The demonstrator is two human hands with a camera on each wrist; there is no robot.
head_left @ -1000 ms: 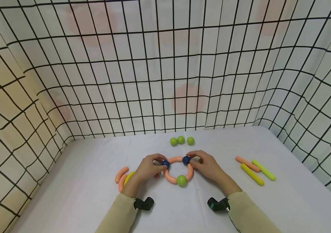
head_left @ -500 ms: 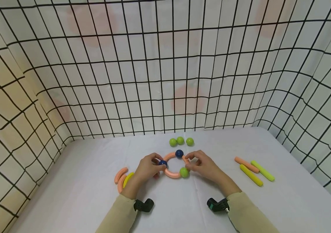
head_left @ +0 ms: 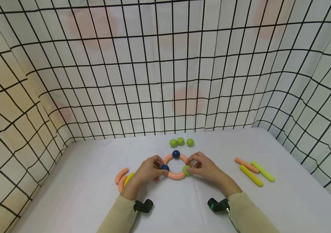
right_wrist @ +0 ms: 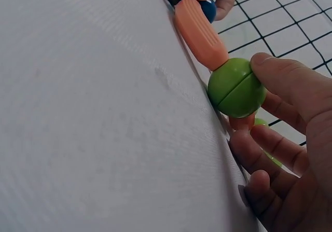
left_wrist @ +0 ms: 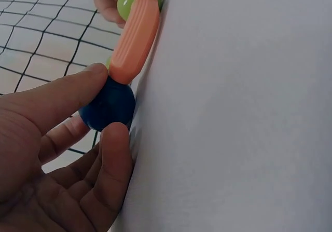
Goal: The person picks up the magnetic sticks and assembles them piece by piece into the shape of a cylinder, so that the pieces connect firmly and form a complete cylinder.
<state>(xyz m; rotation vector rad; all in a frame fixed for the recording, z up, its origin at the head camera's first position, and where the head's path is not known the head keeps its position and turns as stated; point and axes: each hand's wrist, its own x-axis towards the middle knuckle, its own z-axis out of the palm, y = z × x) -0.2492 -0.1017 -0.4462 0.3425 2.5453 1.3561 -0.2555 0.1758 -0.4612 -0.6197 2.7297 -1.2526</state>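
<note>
A ring of curved orange rods (head_left: 176, 176) joined by balls lies flat on the white table. My left hand (head_left: 148, 170) pinches the dark blue ball (head_left: 165, 168) at the ring's left side. In the left wrist view the thumb is on that blue ball (left_wrist: 109, 106), where an orange rod (left_wrist: 136, 40) meets it. At the right side, my right hand (head_left: 206, 166) grips the green ball (head_left: 187, 170) between thumb and fingers. The right wrist view shows a seam round this green ball (right_wrist: 237, 87). Another blue ball (head_left: 176, 154) sits at the ring's far side, untouched.
Several loose green balls (head_left: 180, 141) lie behind the ring. To the right are straight rods, one orange (head_left: 246, 165), one yellow (head_left: 251, 175) and one lime (head_left: 263, 171). Curved orange (head_left: 121, 175) and yellow (head_left: 128, 179) pieces lie left, partly behind the left forearm. Black netting (head_left: 165, 81) surrounds the table.
The ring has turned counterclockwise: the green ball went from the near side to the right, one blue ball to the far side. My right hand has switched from that blue ball to the green one.
</note>
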